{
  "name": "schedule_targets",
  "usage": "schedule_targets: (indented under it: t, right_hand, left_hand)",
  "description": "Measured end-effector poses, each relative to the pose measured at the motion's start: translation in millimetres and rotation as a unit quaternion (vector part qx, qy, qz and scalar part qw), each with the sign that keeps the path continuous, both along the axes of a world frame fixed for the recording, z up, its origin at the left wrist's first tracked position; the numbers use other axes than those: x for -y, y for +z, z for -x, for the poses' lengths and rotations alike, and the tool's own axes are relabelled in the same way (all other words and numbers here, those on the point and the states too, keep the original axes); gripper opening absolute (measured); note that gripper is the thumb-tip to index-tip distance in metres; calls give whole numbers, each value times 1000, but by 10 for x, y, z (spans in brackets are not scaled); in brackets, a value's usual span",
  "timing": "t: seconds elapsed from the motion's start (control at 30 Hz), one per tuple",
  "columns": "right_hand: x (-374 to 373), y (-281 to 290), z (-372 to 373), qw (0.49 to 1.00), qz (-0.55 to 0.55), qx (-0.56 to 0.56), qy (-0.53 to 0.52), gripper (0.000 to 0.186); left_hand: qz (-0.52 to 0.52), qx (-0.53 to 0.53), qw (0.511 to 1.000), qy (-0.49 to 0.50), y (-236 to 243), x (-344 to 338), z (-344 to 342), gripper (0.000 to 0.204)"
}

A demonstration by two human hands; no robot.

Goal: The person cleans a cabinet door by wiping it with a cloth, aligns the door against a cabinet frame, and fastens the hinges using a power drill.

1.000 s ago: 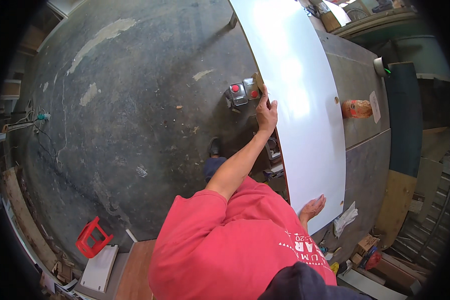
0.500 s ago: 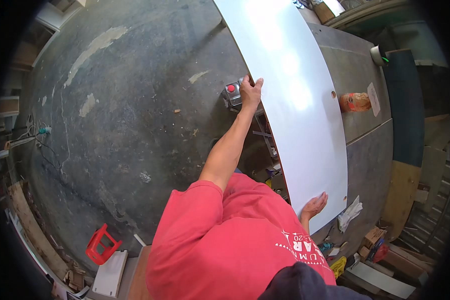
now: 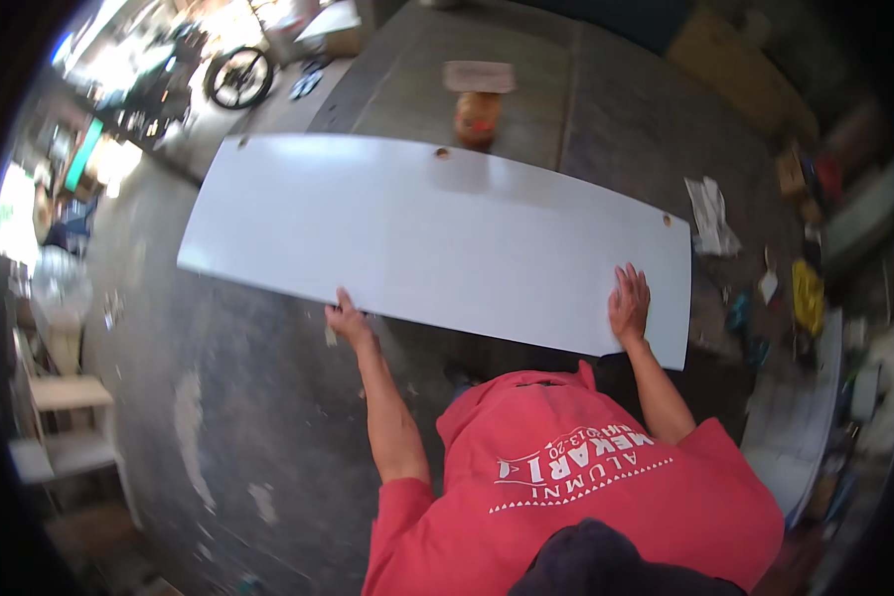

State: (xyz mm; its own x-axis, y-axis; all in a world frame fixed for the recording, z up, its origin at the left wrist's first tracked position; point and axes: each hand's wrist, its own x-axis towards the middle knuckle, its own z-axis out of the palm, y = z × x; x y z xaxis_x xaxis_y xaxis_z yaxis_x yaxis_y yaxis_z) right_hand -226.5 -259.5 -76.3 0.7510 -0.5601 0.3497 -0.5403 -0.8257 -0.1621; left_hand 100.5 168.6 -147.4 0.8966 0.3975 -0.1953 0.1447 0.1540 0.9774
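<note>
A long white panel (image 3: 387,223) lies crosswise in front of me, with three small round holes along its far edge. My left hand (image 3: 348,320) grips the near edge left of the middle, thumb on top and the other fingers hidden beneath. Near the panel's right end, my right hand (image 3: 629,306) rests on the white surface with its fingers stretched out and no grip on it. Past the far edge stands a jar-like container (image 3: 477,119) with orange-brown contents, and a small pale card (image 3: 479,75) lies behind it.
A grey worktop (image 3: 626,129) extends beyond the panel. Crumpled white paper or plastic (image 3: 710,219) and a yellow item (image 3: 808,298) lie to the right. A motorcycle wheel (image 3: 239,77) shows at the far left, and a pale step-like stand (image 3: 65,417) at the left.
My view has swung round, so the panel now runs left to right instead of away from me. The left hand still holds the near edge; the right hand's fingers now point away.
</note>
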Motion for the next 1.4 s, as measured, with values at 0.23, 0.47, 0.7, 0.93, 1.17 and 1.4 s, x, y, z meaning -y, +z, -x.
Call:
schedule_targets:
  t: [0.23, 0.47, 0.7, 0.93, 1.17, 1.4]
  right_hand:
    - [104, -47, 31, 999, -47, -21, -1, 53]
    - [205, 38, 203, 994, -104, -21, -3, 59]
    - [529, 253, 284, 968, -195, -5, 160, 64]
    - [882, 340, 472, 939, -248, -49, 232, 62]
    - [1155, 198, 445, 907, -293, -17, 301, 54]
    - [1100, 355, 937, 935, -329, -6, 132, 42]
  left_hand:
    - [-11, -68, 997, -42, -19, -169, 77, 43]
    - [-93, -113, 988, 41, 274, 232, 165, 50]
    - [-304, -30, 929, 208, 333, 285, 371, 53]
    - [-300, 109, 947, -43, 817, 1759, 648, 70]
    - [-277, 154, 923, -219, 826, 2838, -730, 89]
    - [-319, 149, 921, -168, 805, 3917, -1812, 83]
